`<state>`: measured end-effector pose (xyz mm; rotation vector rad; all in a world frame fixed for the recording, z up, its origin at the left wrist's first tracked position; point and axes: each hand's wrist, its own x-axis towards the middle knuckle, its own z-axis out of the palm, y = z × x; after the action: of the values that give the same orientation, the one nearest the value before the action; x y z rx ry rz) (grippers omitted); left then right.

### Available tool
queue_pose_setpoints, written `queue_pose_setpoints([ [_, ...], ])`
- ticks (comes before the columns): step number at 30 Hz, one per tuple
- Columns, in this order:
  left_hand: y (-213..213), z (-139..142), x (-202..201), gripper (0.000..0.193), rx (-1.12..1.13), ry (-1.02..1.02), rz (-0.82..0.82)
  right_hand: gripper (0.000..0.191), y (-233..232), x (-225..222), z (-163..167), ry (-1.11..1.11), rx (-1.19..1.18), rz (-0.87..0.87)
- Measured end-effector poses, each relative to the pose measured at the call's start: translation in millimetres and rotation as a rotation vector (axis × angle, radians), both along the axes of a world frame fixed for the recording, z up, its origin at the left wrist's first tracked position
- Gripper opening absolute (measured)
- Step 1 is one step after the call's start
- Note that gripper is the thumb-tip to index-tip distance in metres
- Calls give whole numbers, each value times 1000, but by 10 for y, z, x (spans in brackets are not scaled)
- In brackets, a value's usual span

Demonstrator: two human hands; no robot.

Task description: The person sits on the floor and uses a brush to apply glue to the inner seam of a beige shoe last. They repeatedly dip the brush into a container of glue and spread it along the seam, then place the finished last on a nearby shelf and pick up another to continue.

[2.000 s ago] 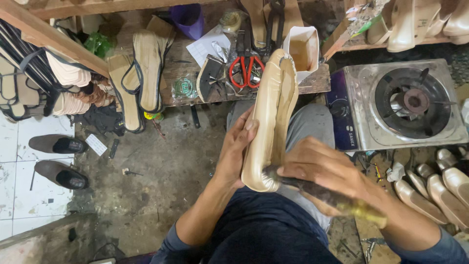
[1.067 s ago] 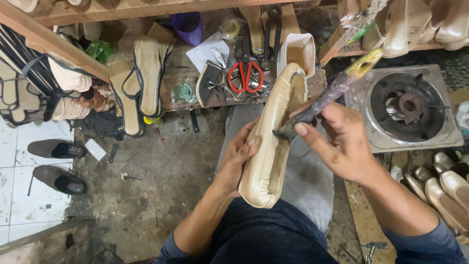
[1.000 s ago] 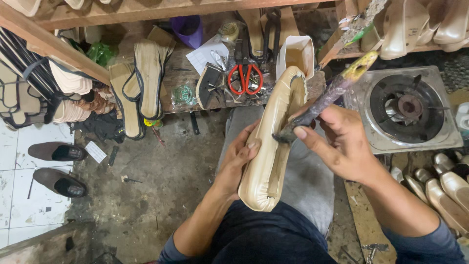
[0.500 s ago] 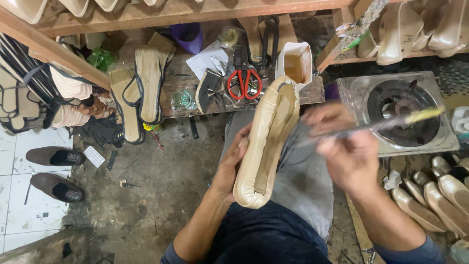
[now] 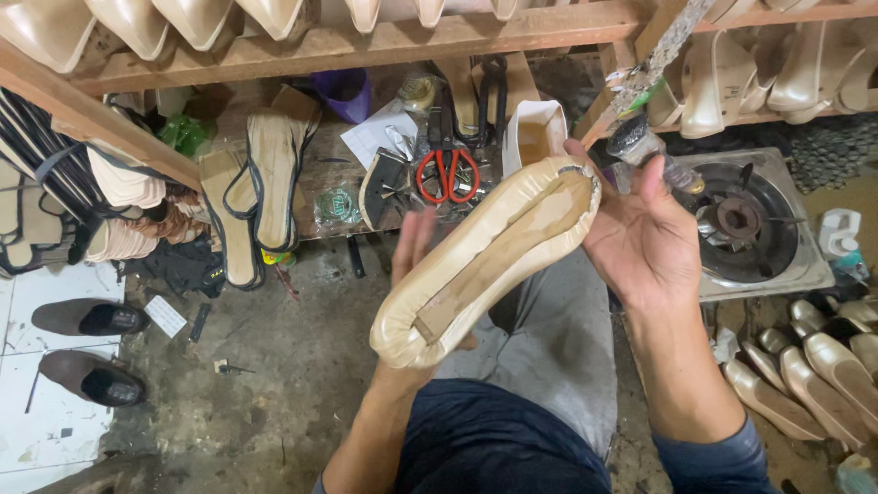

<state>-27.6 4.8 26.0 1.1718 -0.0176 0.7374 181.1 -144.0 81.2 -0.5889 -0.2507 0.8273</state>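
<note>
Fingers (image 5: pixel 651 187) of my right hand (image 5: pixel 645 233) are spread loosely, palm open against the toe end of the beige shoe upper (image 5: pixel 485 265), touching it but not gripping. My left hand (image 5: pixel 413 265) is mostly hidden behind the shoe; its fingers seem to cradle the back, though I cannot tell how tightly they close. That shoe sits between both hands, above my lap, sole side facing me, tilted with its toe up and to the right.

Going by size, the wooden workbench (image 5: pixel 311 174) spans the middle with a shelf rail above it, then one gas stove (image 5: pixel 745 224) at right. Two dark shoes (image 5: pixel 87 348) lie on the floor at left. Flat soles (image 5: pixel 261 197) rest on the bench, at least three that I can count. One pair of red-handled scissors (image 5: pixel 448 174) lies near the middle, and one purple cup (image 5: pixel 346 91) stands behind.

I judge the shoe light and fairly stiff, since it looks stretched over a last, with the folded lining edge softer and possibly tacky. Holding it best means gripping the firm sides at heel and toe, keeping off the pasted strip down the middle.
</note>
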Motion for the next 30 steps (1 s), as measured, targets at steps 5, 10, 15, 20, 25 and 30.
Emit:
queue_pose_setpoints([
  [5,14,-135,-65,78,-395,128,205,31,34,166,-102,-102,11,-9],
  [10,-7,-187,-90,75,-371,240,340,12,461,1026,-598,-1188,-738,-506],
  [15,-84,-231,-62,70,123,51,302,29,735,1495,-1302,-1643,-1285,-245],
  [20,-66,-392,-23,66,161,193,264,22,938,1478,-1472,-1987,-1233,-398],
  [25,-37,-571,92,58,185,164,325,23,778,1403,-1192,-1867,-1248,-330],
  [30,40,-632,271,54,337,161,399,29,519,1141,-802,-1782,-1194,-353],
])
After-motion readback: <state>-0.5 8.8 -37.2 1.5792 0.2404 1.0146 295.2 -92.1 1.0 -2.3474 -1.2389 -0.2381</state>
